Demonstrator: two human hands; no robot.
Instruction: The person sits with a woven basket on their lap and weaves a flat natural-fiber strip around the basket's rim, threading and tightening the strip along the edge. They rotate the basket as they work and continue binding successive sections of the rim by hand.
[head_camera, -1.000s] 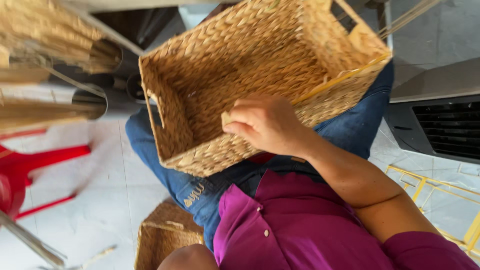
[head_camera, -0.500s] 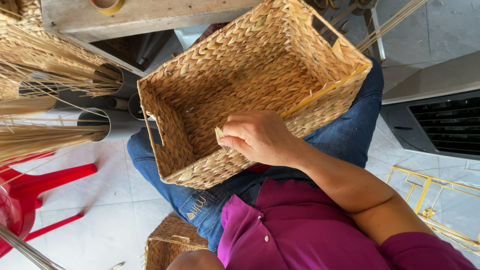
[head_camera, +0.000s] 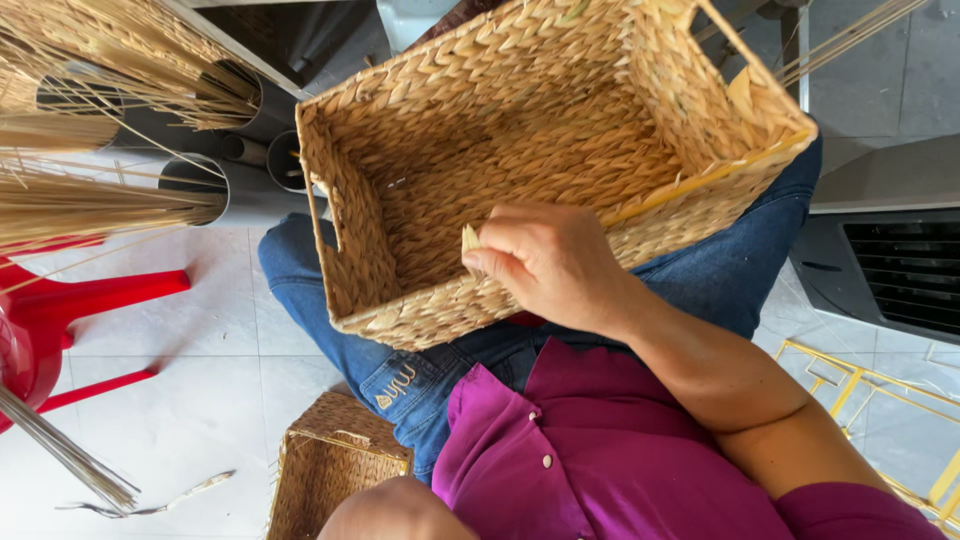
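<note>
A small woven basket (head_camera: 330, 470) is seen on the floor at the near edge, beside a knee in blue jeans (head_camera: 420, 375). A large woven basket (head_camera: 520, 160) is rested on the lap, tilted open toward the camera. Its near rim is met by the right hand (head_camera: 555, 265), whose fingers (head_camera: 495, 265) are pinched closed on a pale strip end (head_camera: 470, 240). The left hand cannot be seen. Bundled reeds (head_camera: 90, 200) are stood in tubes at the far left.

tan herringbone-woven basket (head_camera: 520, 150), blue jeans (head_camera: 330, 330), magenta shirt (head_camera: 600, 460)
</note>
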